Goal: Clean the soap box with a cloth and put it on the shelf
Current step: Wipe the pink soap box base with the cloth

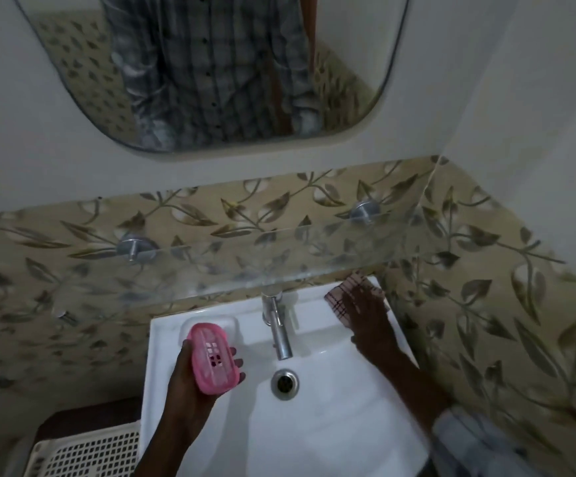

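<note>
Holding the soap box in our left hand, we keep that grip closed around it from below, thumb on the near-left edge and fingertips showing past the right edge, the box raised above the left part of the sink. Our right hand lies flat and spread on the cloth, which sits on the back right corner of the sink; this grip is open, palm down, and has not yet closed on the fabric. We judge the step in hand to be fetching the cloth, with cleaning not yet begun. The next move calls for pinching the cloth, lifting it clear of the rim, and bringing it left across the tap to the left grip. The shelf, a clear glass plate, runs above and beyond both grips. Count: one soap box, one cloth, one shelf on two round metal mounts, one tap, one drain, one moulded soap recess just beyond the left grip.
</note>
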{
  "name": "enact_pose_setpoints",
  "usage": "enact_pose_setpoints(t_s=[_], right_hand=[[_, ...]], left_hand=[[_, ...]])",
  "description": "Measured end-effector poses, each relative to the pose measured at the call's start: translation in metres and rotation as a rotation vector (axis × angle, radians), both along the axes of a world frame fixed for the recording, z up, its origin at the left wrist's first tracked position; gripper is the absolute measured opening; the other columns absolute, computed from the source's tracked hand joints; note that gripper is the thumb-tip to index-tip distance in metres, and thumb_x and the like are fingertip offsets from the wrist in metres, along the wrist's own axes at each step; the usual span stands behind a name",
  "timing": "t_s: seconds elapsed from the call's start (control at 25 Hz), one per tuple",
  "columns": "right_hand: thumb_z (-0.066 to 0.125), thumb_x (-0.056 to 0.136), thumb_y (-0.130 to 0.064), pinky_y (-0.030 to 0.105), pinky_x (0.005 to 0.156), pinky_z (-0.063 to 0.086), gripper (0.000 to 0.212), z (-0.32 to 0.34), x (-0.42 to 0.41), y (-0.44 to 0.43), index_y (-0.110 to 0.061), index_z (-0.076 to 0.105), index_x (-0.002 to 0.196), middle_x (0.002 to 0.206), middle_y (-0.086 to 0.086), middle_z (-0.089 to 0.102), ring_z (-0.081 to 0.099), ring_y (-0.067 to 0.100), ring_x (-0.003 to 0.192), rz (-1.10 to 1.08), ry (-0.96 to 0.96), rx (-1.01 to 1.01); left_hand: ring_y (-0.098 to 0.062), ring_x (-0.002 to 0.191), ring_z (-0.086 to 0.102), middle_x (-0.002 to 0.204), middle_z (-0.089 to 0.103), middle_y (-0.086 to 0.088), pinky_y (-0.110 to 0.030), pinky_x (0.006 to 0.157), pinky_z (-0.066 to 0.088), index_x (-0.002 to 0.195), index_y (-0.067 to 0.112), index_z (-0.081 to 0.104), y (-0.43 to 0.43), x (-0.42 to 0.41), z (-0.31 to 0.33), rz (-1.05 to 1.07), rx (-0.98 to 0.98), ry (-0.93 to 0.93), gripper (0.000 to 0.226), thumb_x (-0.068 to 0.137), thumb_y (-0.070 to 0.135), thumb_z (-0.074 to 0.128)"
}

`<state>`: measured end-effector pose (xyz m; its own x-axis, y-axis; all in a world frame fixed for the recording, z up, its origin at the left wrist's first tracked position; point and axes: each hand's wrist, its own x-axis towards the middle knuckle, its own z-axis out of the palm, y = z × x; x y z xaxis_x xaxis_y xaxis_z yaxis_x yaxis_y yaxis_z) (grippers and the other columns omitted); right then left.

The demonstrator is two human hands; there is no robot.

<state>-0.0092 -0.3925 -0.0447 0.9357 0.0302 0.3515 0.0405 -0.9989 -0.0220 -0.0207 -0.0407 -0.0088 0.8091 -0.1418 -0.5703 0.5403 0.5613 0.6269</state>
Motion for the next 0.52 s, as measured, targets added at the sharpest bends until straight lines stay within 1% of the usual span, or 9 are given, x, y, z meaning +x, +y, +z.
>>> enact_pose_setpoints(t_s=[0.04,0.12,0.16,0.2,0.28,0.32,0.4,0.44,0.52], right_hand=[[0.093,0.047,-0.003,0.062,0.086,0.054,0.076,-0.011,0.011,-0.012,0.005,0.068,0.118,0.123,0.029,0.065,0.064,0.048,0.110,0.115,-0.005,-0.083],[0.066,0.088,-0.007,0.057,0.084,0.057,0.031,-0.021,0.023,-0.026,0.004,0.070,0.116,0.117,0.028,0.069,0.068,0.046,0.105,0.283,-0.077,-0.124],[0.046,0.100,-0.007,0.055,0.080,0.059,0.030,-0.019,0.027,-0.026,0.003,0.072,0.112,0.110,0.027,0.071,0.071,0.044,0.098,0.325,-0.127,-0.071],[0.039,0.101,-0.004,0.052,0.078,0.060,0.036,-0.019,0.028,-0.027,0.001,0.074,0.109,0.105,0.025,0.073,0.073,0.040,0.094,0.354,-0.141,0.031],[0.047,0.096,0.004,0.041,0.085,0.058,0.035,-0.004,0.019,-0.018,-0.009,0.075,0.111,0.110,0.012,0.075,0.073,0.025,0.096,0.247,0.033,0.418],[0.053,0.096,0.001,0.037,0.083,0.058,0.032,0.002,0.012,-0.014,-0.015,0.074,0.113,0.109,0.008,0.075,0.072,0.021,0.092,0.092,0.112,0.696],[0.064,0.094,-0.010,0.043,0.070,0.062,0.017,0.014,-0.013,0.006,-0.014,0.073,0.108,0.099,0.015,0.076,0.073,0.029,0.080,-0.336,0.213,1.403],[0.068,0.091,-0.010,0.045,0.061,0.062,0.014,0.024,-0.034,0.024,-0.010,0.073,0.104,0.093,0.019,0.077,0.074,0.031,0.074,-0.443,0.239,1.672],[0.073,0.084,-0.004,0.037,0.051,0.059,0.017,0.053,-0.069,0.063,-0.004,0.074,0.101,0.083,0.018,0.078,0.074,0.029,0.063,-0.391,0.413,2.005]], left_hand=[[-0.043,0.089,0.073,0.106,0.069,-0.029,-0.061,0.079,0.058,0.121,0.000,0.066,0.004,-0.001,-0.003,-0.002,-0.021,0.018,0.066,0.099,0.055,0.037],[-0.046,0.091,0.072,0.109,0.068,-0.031,-0.063,0.081,0.058,0.121,-0.003,0.066,0.007,-0.002,-0.005,-0.017,-0.043,0.058,0.066,0.098,0.053,0.039],[-0.046,0.091,0.072,0.110,0.068,-0.031,-0.062,0.081,0.058,0.123,-0.004,0.064,0.007,-0.003,-0.003,-0.028,-0.036,0.077,0.066,0.098,0.052,0.039],[-0.045,0.090,0.071,0.110,0.068,-0.029,-0.059,0.081,0.058,0.125,-0.005,0.061,0.004,-0.003,0.000,-0.039,-0.026,0.094,0.068,0.098,0.052,0.037],[-0.040,0.084,0.071,0.106,0.067,-0.027,-0.054,0.076,0.060,0.127,-0.006,0.058,-0.001,-0.007,0.007,-0.055,-0.007,0.105,0.075,0.097,0.059,0.034],[-0.039,0.083,0.071,0.103,0.068,-0.026,-0.052,0.075,0.060,0.126,-0.006,0.058,-0.003,-0.009,0.013,-0.063,-0.003,0.104,0.081,0.095,0.064,0.033],[-0.039,0.085,0.070,0.102,0.068,-0.026,-0.053,0.077,0.059,0.125,-0.006,0.060,-0.006,-0.013,0.027,-0.091,-0.013,0.113,0.087,0.090,0.069,0.036],[-0.041,0.087,0.070,0.103,0.068,-0.026,-0.056,0.079,0.058,0.123,-0.007,0.062,-0.005,-0.015,0.034,-0.107,-0.026,0.120,0.086,0.089,0.068,0.039],[-0.044,0.092,0.069,0.105,0.068,-0.029,-0.060,0.084,0.057,0.117,-0.008,0.069,-0.001,-0.020,0.047,-0.143,-0.076,0.150,0.080,0.090,0.064,0.044]])
